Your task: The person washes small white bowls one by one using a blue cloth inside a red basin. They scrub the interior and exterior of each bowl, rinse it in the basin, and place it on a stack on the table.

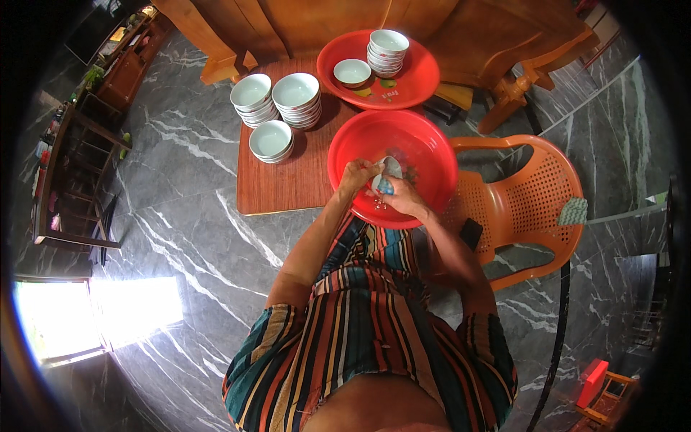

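Over a red plastic basin (345, 135), my left hand (359, 175) and my right hand (402, 197) grip a small white bowl (391, 166), which is tilted on its side. A blue patch, perhaps a cloth or a pattern, shows between the bowl and my right fingers. Stacks of white bowls (296, 92) stand on the wooden table to the left, with a further stack (251, 92) and a short one (271, 139) beside them. Behind the basin, a red plastic tray (421, 89) holds a stack of bowls (387, 43) and a separate bowl (352, 72).
The small wooden table (286, 189) is under the stacks. An orange plastic chair (499, 200) stands close on the right, with a dark phone-like object (471, 234) on its seat and a pale green textured piece (573, 211) at its back. Carved wooden furniture (334, 27) borders the far side.
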Tool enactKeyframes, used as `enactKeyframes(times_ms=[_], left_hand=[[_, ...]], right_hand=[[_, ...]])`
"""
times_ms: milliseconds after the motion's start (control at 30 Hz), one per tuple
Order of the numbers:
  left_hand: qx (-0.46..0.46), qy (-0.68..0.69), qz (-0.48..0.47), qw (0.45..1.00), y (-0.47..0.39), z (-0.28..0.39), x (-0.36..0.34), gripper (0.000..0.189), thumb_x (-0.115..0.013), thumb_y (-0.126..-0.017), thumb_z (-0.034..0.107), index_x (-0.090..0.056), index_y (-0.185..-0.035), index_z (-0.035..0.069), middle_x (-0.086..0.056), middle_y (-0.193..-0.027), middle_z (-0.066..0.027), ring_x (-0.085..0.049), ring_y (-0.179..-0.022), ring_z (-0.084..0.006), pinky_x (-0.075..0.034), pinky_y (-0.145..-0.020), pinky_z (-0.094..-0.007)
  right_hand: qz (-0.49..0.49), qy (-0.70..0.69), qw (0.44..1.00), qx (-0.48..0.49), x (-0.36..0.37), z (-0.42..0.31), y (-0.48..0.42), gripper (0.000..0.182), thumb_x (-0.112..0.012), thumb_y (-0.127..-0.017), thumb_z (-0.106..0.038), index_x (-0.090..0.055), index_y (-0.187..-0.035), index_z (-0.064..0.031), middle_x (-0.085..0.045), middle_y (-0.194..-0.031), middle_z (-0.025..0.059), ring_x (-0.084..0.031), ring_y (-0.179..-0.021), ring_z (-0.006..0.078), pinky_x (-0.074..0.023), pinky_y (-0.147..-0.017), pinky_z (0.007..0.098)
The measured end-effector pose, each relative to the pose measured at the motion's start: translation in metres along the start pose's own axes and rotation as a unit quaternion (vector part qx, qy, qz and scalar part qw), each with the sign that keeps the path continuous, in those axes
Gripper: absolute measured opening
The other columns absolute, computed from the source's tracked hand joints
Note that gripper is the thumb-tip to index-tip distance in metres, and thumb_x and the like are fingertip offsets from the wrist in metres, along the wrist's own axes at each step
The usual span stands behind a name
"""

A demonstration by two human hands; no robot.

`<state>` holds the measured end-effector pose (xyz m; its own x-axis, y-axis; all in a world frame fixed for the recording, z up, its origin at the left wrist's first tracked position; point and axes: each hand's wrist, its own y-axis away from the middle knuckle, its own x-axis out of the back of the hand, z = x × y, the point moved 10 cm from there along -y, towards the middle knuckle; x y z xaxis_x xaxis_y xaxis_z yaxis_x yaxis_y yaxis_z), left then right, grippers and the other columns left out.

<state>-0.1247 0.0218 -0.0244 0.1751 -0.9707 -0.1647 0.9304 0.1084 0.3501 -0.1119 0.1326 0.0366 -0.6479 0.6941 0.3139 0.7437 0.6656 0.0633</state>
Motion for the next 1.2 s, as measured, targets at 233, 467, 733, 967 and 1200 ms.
enactKeyframes(times_ms=[233, 467, 733, 967, 1200], left_hand=[[-0.005, -0.004, 0.037, 0.999, 0.001, 0.001, 0.006, 0.036, -0.072, -0.080, 0.030, -0.059, -0.082, -0.003, -0.062, -0.073, -0.0094, -0.060, -0.059, -0.0164, -0.049, -0.038, -0.0292], [-0.054, -0.114, 0.102, 0.987, -0.017, -0.011, 0.024, 0.041, -0.067, -0.083, 0.035, -0.065, -0.072, -0.004, -0.062, -0.062, -0.0085, -0.059, -0.059, -0.0158, -0.048, -0.049, -0.0337], [-0.068, -0.137, 0.135, 0.979, -0.021, -0.006, 0.027, 0.036, -0.062, -0.087, 0.027, -0.065, -0.070, -0.004, -0.063, -0.065, -0.0056, -0.059, -0.064, -0.0144, -0.046, -0.059, -0.0333], [-0.004, 0.224, -0.087, 0.971, -0.018, -0.010, 0.002, 0.032, -0.052, -0.091, 0.017, -0.055, -0.117, -0.001, -0.064, -0.104, -0.0113, -0.062, -0.091, -0.0198, -0.051, -0.079, -0.0338], [-0.012, 0.347, -0.231, 0.909, 0.020, 0.036, -0.025, 0.033, -0.055, -0.091, 0.014, -0.053, -0.119, -0.004, -0.062, -0.112, -0.0127, -0.061, -0.102, -0.0217, -0.047, -0.093, -0.0368]], right_hand=[[-0.059, 0.365, 0.926, 0.081, -0.012, 0.025, -0.003, 0.047, -0.068, -0.073, -0.008, -0.052, -0.117, -0.0025, -0.055, -0.117, 0.0161, -0.049, -0.112, 0.0341, -0.0388, -0.094, 0.0419], [-0.045, 0.431, 0.900, 0.047, -0.014, 0.028, -0.005, 0.047, -0.068, -0.070, -0.007, -0.054, -0.115, -0.0004, -0.057, -0.117, 0.0159, -0.051, -0.112, 0.0319, -0.0377, -0.096, 0.0414], [0.036, -0.274, 0.959, -0.060, 0.038, 0.028, 0.000, 0.033, -0.068, -0.076, 0.000, -0.060, -0.108, -0.0004, -0.065, -0.100, 0.0060, -0.061, -0.093, 0.0172, -0.0478, -0.084, 0.0287], [0.158, -0.516, 0.842, -0.021, 0.066, 0.062, -0.014, 0.026, -0.065, -0.086, -0.019, -0.058, -0.108, -0.0065, -0.062, -0.102, 0.0046, -0.060, -0.093, 0.0167, -0.0502, -0.082, 0.0336], [0.207, -0.530, 0.821, -0.047, 0.068, 0.082, -0.031, 0.028, -0.064, -0.089, -0.030, -0.060, -0.098, -0.0041, -0.064, -0.091, 0.0037, -0.060, -0.084, 0.0134, -0.0505, -0.076, 0.0311]])
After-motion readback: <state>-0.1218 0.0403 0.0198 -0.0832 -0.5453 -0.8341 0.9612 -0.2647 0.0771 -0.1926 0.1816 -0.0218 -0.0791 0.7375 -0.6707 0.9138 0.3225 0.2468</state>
